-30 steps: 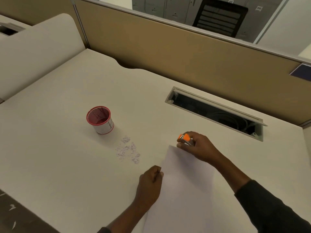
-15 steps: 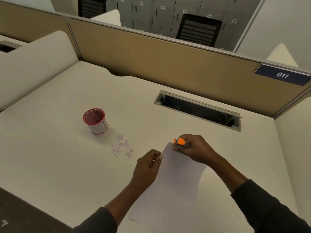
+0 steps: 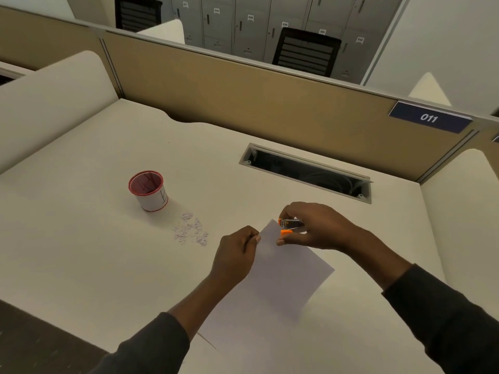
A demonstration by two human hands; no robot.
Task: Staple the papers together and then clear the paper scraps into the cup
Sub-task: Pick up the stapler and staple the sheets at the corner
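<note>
1. Head view: pale cream surface (image 3: 81,252) of an office cubicle, walled by tan partitions; one dark cable slot (image 3: 305,172) is let into it at the back.
2. One white paper cup with a red rim (image 3: 148,190) stands upright to the left, apart from both hands.
3. One loose cluster of tiny white paper scraps (image 3: 190,233) lies just beside the cup, nearer the person; the pieces are too small to count.
4. White paper sheets (image 3: 275,282) lie in one stack; how many sheets cannot be told.
5. Left hand (image 3: 235,255) has its grip pinched on the stack's left edge near the top corner.
6. Right hand (image 3: 316,225) has its grip closed around one small orange-and-metal stapler (image 3: 289,226), whose mouth is at that top corner.
</note>
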